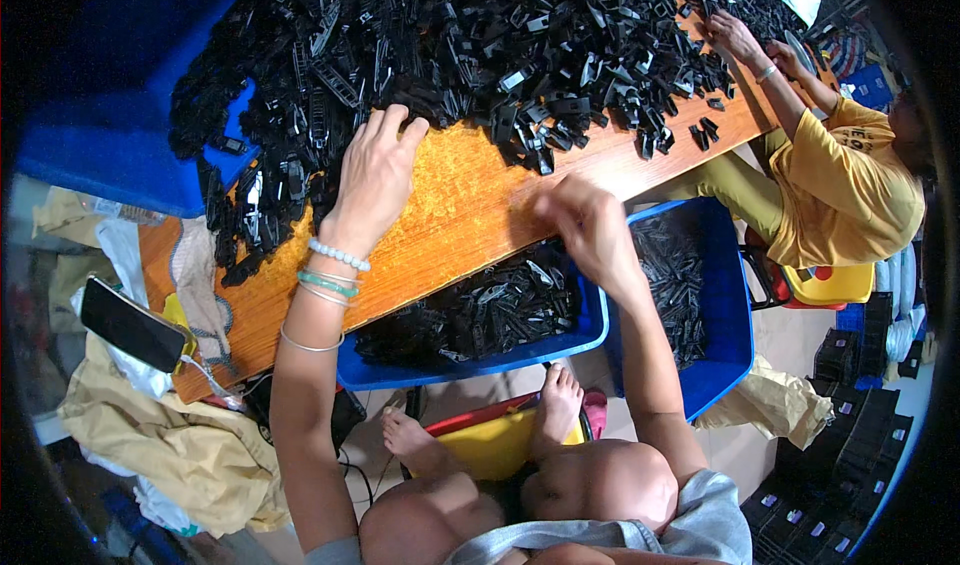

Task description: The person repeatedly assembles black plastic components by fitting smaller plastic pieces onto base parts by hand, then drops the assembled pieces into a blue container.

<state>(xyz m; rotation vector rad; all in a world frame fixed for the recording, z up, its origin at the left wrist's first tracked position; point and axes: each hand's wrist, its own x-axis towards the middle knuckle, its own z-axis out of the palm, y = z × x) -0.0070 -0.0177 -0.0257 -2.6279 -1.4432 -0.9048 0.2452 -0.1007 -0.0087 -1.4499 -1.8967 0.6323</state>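
Note:
A large heap of black plastic clip pieces (440, 40) covers the far side of the wooden table (450, 195). My left hand (378, 170), with bracelets at its wrist, is at the heap's near edge. Its fingers curl down among the pieces, so what they hold is hidden. Over the table's near edge, my right hand (590, 225) is bent and smeared by motion. I cannot make out anything in its fingers. Below it, a blue bin (480, 353) holds more black pieces, partly under the table. A second blue bin (715, 385) with slimmer black pieces stands to its right.
A co-worker in a yellow shirt (845, 180) reaches into the heap at the far right. A phone (130, 323) stands at the left, by a tan cloth (180, 435). A yellow stool (490, 443) stands by my feet. Black crates (830, 465) are stacked at the lower right.

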